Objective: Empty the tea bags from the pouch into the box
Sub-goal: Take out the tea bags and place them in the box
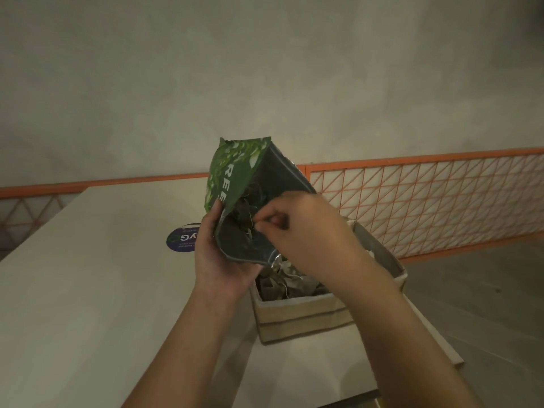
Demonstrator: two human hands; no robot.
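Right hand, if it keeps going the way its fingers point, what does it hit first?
Most likely the tea bags inside the open pouch: the right hand has its fingertips at the pouch's mouth, pointing in. Depth is unclear; it may already touch one.

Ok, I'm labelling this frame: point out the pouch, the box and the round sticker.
pouch [232, 175]: head view, green printed front.
box [300, 316]: head view, near front wall.
round sticker [181, 240]: head view, its dark blue face.
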